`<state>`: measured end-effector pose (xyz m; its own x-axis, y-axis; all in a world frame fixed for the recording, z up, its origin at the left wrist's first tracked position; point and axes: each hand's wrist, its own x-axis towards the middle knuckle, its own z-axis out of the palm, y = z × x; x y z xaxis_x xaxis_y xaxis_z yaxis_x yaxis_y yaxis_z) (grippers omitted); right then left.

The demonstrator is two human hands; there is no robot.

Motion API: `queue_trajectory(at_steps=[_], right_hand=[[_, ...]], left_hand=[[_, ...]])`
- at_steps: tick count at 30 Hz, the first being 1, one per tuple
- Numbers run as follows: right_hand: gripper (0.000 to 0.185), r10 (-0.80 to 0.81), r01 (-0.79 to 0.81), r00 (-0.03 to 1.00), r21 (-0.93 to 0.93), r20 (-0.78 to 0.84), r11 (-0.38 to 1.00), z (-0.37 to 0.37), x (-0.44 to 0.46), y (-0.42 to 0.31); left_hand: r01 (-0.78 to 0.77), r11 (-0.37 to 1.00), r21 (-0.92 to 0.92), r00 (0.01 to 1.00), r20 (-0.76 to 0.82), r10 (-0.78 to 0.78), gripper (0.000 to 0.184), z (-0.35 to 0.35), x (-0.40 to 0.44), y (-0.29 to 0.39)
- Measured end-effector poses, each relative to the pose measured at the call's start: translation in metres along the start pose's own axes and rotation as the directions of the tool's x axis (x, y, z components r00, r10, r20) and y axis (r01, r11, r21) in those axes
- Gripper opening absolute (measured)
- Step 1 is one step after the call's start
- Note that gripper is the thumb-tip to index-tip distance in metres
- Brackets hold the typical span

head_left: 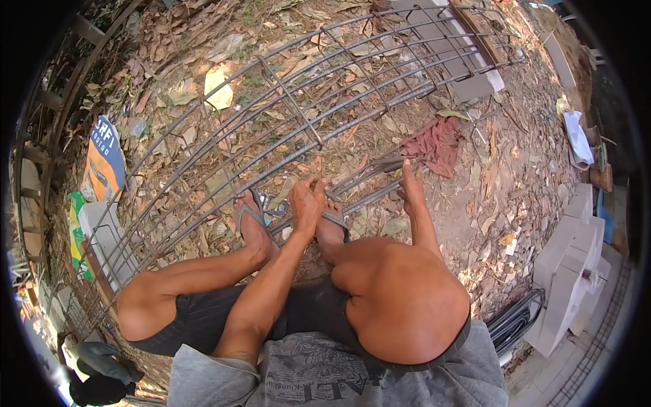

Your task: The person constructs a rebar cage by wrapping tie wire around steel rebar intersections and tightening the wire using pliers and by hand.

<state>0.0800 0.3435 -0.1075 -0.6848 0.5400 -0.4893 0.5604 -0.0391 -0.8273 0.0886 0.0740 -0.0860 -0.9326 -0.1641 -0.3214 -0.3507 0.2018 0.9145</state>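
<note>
We see a steel rebar cage [319,144] stretching across leaf-strewn ground in front of the person, its far right end resting over a grey block [472,87] and its near left end beside another pale slab [102,234]. The left hand [308,201] is at the cage's near side, between the sandalled feet, with its fingers bent; we cannot tell whether they grip a bar. The right hand [411,184] is just beside the end of a dark bundle of thin rods [390,164], index finger extended and the others curled; whether it holds anything we cannot make out. Near it we find a crumpled red cloth [435,147]. Farther off lie a blue-and-orange printed sack [104,159] at left and a black coil [513,320] at lower right.
</note>
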Motion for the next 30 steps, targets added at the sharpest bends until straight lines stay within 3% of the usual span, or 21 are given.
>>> queue_trajectory(at_steps=[1,3,4,5,7,8,9,10,11,13,16,19,22,25,27,30], right_hand=[[0.072,-0.301,0.271,0.951,-0.274,-0.072,0.923,0.002,0.005,0.005],[0.07,-0.502,0.49,0.857,-0.487,0.117,0.723,-0.001,0.004,0.008],[0.069,-0.41,0.501,0.865,-0.44,0.29,0.745,0.002,-0.022,-0.019],[0.068,-0.31,0.499,0.836,-0.395,0.453,0.771,0.006,-0.044,-0.032],[0.059,-0.348,0.621,0.782,-0.593,0.517,0.512,0.022,-0.057,0.005],[0.055,-0.147,0.413,0.871,-0.534,0.469,0.738,0.021,-0.06,0.02],[0.051,0.069,0.156,0.89,-0.443,0.451,0.883,0.024,-0.06,0.035],[0.048,0.283,-0.126,0.839,-0.339,0.465,0.932,0.029,-0.064,0.039],[0.047,0.336,-0.267,0.779,-0.205,0.529,0.942,0.023,-0.07,0.041],[0.045,0.392,-0.551,0.633,0.033,0.667,0.834,0.006,-0.084,0.031],[0.05,0.423,-0.659,0.648,0.188,0.634,0.728,0.005,-0.117,-0.005],[0.058,0.408,-0.688,0.554,0.123,0.726,0.716,-0.001,-0.12,-0.023],[0.059,0.237,-0.581,0.527,0.143,0.816,0.801,-0.002,-0.114,-0.026],[0.056,0.133,-0.161,0.5,-0.059,0.856,0.985,-0.006,-0.098,-0.031],[0.053,0.11,0.151,0.603,-0.249,0.79,0.957,-0.003,-0.093,-0.03],[0.05,-0.09,0.529,0.653,-0.368,0.752,0.765,0.001,-0.073,0.019]], left_hand=[[-0.059,0.997,0.053,0.998,-0.022,0.06,0.017,-0.003,0.0,0.003],[-0.179,0.974,0.137,0.983,-0.011,0.183,0.017,-0.005,0.005,0.003],[-0.236,0.956,0.176,0.971,0.0,0.24,0.017,-0.003,0.006,0.002],[-0.191,0.973,0.132,0.981,0.003,0.192,0.017,-0.002,0.006,0.008],[-0.107,0.993,0.042,0.994,0.023,0.106,0.016,0.0,0.002,0.026],[-0.019,0.999,-0.039,1.0,0.018,0.02,0.016,0.004,0.003,0.022],[0.063,0.991,-0.12,0.998,0.014,-0.062,0.016,0.009,0.007,0.014],[0.143,0.969,-0.2,0.99,0.011,-0.144,0.017,0.009,0.012,0.005],[0.205,0.94,-0.273,0.978,0.02,-0.208,0.017,0.006,0.015,-0.007],[0.317,0.852,-0.416,0.944,0.055,-0.325,0.019,-0.003,0.016,-0.026],[0.454,0.735,-0.503,0.879,0.119,-0.462,0.021,-0.001,0.016,-0.043],[0.466,0.656,-0.594,0.865,0.152,-0.478,0.019,0.005,0.021,-0.045],[0.467,0.551,-0.691,0.852,0.184,-0.49,0.017,0.003,0.038,-0.047],[0.436,0.501,-0.747,0.858,0.177,-0.483,0.014,0.001,0.048,-0.038],[0.429,0.509,-0.746,0.874,0.202,-0.441,0.013,-0.004,0.055,-0.033],[0.425,0.542,-0.725,0.883,0.202,-0.423,0.012,-0.007,0.051,-0.024]])
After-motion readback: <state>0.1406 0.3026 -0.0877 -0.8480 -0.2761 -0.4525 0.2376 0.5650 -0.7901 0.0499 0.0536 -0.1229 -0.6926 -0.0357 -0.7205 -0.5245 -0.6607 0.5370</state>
